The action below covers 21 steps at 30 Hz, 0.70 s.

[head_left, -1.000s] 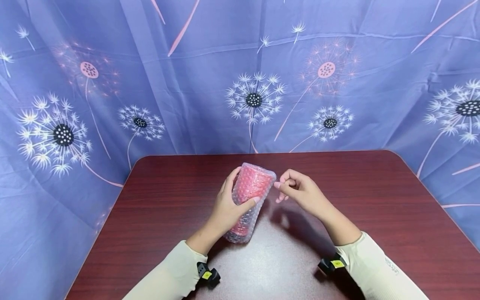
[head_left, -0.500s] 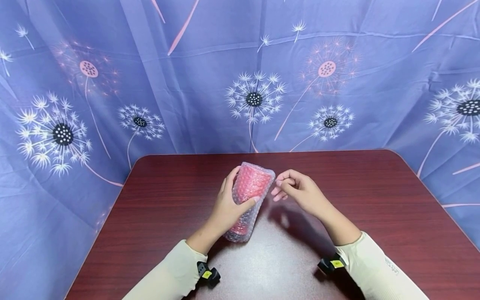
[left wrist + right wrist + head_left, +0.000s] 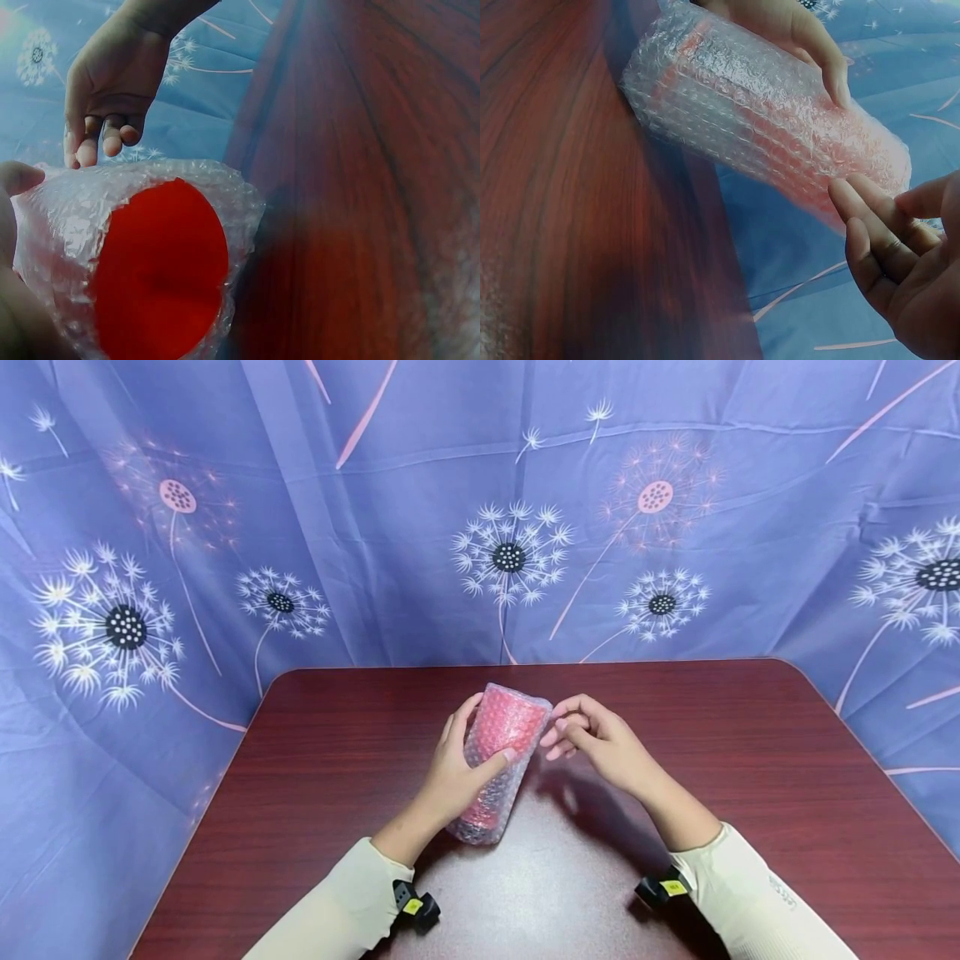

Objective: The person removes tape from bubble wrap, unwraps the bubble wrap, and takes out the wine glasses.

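A red object wrapped in clear bubble wrap (image 3: 504, 735) leans over the middle of the table, its far end raised. In the left wrist view its near end shows a smooth red round face (image 3: 165, 270) inside the wrap. My left hand (image 3: 457, 777) grips the bundle from the left, thumb across the front and fingers around the far side. My right hand (image 3: 600, 739) is at the bundle's upper right edge, fingers loosely bent. In the right wrist view its fingertips (image 3: 841, 191) overlap the wrap near the far end, with the thumb apart from them.
The dark red wood-grain table (image 3: 337, 743) has rounded far corners. A blue dandelion-print cloth (image 3: 405, 527) hangs behind it and along both sides. Black wrist cameras (image 3: 427, 912) are strapped at both sleeves.
The fingers of my right hand have loosened and spread from a closer pinch beside the bundle's upper corner. My left hand and the bundle stay nearly in place.
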### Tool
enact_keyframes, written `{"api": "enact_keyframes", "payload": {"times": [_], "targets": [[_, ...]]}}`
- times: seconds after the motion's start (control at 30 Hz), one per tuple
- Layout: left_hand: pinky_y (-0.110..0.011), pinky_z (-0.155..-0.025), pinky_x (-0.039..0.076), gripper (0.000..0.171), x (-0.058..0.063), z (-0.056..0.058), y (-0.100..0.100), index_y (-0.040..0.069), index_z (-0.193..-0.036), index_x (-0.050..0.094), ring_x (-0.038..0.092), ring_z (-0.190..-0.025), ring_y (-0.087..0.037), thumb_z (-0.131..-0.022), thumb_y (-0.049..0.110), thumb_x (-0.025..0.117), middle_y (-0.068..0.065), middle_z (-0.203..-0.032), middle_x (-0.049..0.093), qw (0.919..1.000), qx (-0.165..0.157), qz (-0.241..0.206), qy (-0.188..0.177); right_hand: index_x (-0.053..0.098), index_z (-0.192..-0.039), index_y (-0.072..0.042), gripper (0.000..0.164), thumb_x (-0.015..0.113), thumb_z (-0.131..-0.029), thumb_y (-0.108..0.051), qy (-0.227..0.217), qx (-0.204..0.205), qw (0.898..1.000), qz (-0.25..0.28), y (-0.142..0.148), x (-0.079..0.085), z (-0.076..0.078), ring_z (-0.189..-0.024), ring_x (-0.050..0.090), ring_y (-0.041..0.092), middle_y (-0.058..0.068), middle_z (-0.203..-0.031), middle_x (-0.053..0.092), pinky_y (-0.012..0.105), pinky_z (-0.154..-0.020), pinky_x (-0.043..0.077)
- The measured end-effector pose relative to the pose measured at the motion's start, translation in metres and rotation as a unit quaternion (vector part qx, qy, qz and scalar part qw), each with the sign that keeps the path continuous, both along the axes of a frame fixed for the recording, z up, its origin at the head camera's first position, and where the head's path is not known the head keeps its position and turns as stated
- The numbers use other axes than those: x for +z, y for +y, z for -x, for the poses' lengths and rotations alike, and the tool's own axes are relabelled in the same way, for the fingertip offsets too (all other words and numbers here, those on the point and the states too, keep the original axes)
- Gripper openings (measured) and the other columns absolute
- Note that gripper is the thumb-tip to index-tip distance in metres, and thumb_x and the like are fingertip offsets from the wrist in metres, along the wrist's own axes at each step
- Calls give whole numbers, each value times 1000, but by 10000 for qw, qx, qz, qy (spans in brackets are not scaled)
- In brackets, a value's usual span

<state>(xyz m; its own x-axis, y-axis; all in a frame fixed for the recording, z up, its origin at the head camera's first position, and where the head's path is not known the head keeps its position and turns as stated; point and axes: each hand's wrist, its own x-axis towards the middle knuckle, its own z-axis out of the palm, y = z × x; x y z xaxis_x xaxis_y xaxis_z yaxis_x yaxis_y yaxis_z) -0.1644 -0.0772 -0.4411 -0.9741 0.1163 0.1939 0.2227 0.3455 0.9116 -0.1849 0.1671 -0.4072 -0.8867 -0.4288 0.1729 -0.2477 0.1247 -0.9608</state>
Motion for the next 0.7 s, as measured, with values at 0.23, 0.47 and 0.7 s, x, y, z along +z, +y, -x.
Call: {"api": "enact_keyframes", "payload": {"times": [0.23,0.47,0.7], "targets": [[-50,-104,49,90,2,-1,0,46,-155,29,52,-128,-24,-82,38,82,-2,-148,45,9999,94,-102,-78,49,-120,9,28,52,-106,-15,-165,-284,9991,-275,0,1,1,-84,76,30,30,-107,72,44,-78,63],[-51,-111,44,92,0,0,0,43,-157,27,49,-137,-25,-83,40,81,-1,-159,40,9999,99,-59,-111,55,-111,6,21,56,-104,-13,-145,-560,9971,-503,0,1,1,-67,70,20,24,-85,69,39,-65,62],[-51,-109,45,91,-1,1,1,45,-154,30,50,-134,-23,-80,40,83,1,-155,43,9999,159,-55,5,57,-107,1,14,56,-103,-12,-180,-545,9976,-376,0,4,-1,-60,67,25,17,-73,64,45,-59,60]]}}
